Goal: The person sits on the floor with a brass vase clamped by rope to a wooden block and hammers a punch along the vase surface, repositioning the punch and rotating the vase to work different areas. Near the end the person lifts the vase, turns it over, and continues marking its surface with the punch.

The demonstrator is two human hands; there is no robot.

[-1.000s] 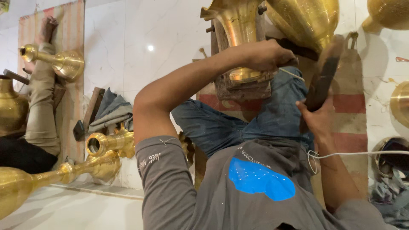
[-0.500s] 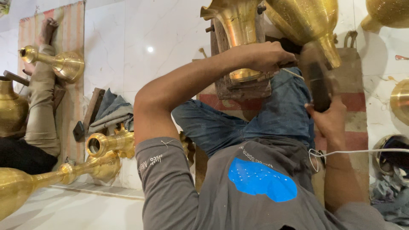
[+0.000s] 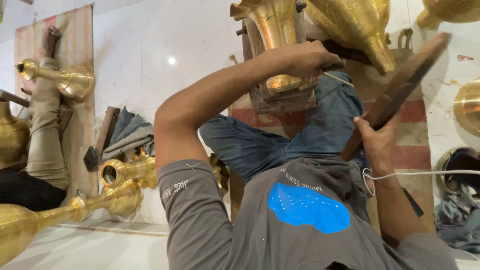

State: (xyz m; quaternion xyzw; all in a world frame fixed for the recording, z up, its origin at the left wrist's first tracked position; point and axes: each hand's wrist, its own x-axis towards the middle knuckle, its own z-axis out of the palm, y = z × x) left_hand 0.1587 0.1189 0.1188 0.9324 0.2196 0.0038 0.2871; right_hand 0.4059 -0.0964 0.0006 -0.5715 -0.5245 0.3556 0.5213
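My left hand (image 3: 300,57) is closed around a short dark punch (image 3: 334,65). It holds the punch against a flared brass piece (image 3: 272,25) that rests on a worn wooden block (image 3: 282,102) between my jeans-clad legs. My right hand (image 3: 375,142) grips a long dark wooden bat (image 3: 405,85). The bat is raised and slants up to the right, away from the punch. A large brass vessel (image 3: 355,22) with a narrow neck lies just beyond my left hand.
Another person's leg in khaki trousers (image 3: 45,125) stretches along the left. Brass trumpet-shaped vases (image 3: 75,80) (image 3: 125,172) (image 3: 50,220) lie near it, beside a pile of cloth (image 3: 127,135). A brass bowl (image 3: 470,107) and a white cable (image 3: 425,173) are on the right.
The wooden bat stood near the punch and the large vessel. It has swung out to the right and now tilts away. My left hand has stayed on the punch.
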